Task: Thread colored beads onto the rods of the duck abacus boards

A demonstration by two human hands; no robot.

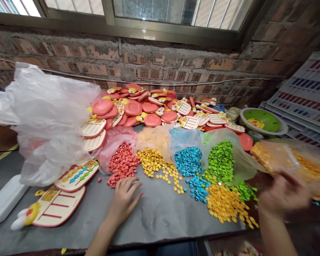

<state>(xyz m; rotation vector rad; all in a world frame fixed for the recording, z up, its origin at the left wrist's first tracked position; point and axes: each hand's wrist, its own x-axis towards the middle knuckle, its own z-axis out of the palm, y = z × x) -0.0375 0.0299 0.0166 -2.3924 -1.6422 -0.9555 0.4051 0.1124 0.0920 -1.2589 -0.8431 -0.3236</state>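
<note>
My left hand [126, 200] rests low over the grey tabletop [160, 217] with its fingers spread. Its fingertips reach the near edge of a heap of small red beads [124, 160] spilling from a clear bag. On the right, my right hand [284, 195] is raised and blurred, its fingers curled inward. It is beside a clear bag of orange-yellow pieces [309, 165]; whatever it pinches is hidden. Between the hands lie yellow beads [152, 160], blue beads [188, 161], green beads [220, 160] and a loose pile of orange-yellow discs [225, 204].
Red-backed, duck-headed boards [133, 107] are heaped along the brick wall [154, 67]. At left lie a slotted board [60, 206], a board with coloured beads [78, 175], a crumpled plastic bag [50, 117] and a white case [6, 201]. A green-lined bowl [269, 121] stands back right.
</note>
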